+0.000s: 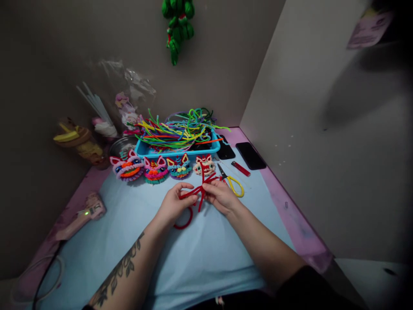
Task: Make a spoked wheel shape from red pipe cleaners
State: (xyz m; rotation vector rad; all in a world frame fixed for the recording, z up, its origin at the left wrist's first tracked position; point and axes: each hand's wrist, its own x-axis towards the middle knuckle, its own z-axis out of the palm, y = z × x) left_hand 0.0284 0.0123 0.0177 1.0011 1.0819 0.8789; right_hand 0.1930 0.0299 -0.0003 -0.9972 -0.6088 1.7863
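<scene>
Red pipe cleaners (pixel 200 202), crossed in a bundle with ends sticking out several ways, are held between my two hands. My left hand (pixel 174 201) pinches strands on the left side with thumb and fingers. Close to the crossing point, my right hand (pixel 221 196) grips the bundle. A curved red loop (pixel 183 227) hangs or lies just below my left fingers; whether it joins the bundle I cannot tell. Just beyond my hands sits a cream and red animal head (pixel 206 165) made of pipe cleaners. Yellow-handled scissors (pixel 238 188) lie beside my right hand.
A blue tray (pixel 177 154) piled with colourful pipe cleaners (pixel 174 133) stands at the back. Animal heads in purple (pixel 129 168), pink (pixel 155 170) and blue (pixel 179 168) line its front. A red lighter (pixel 241 168), phone (pixel 251 156) and glue gun (pixel 84 215) lie around.
</scene>
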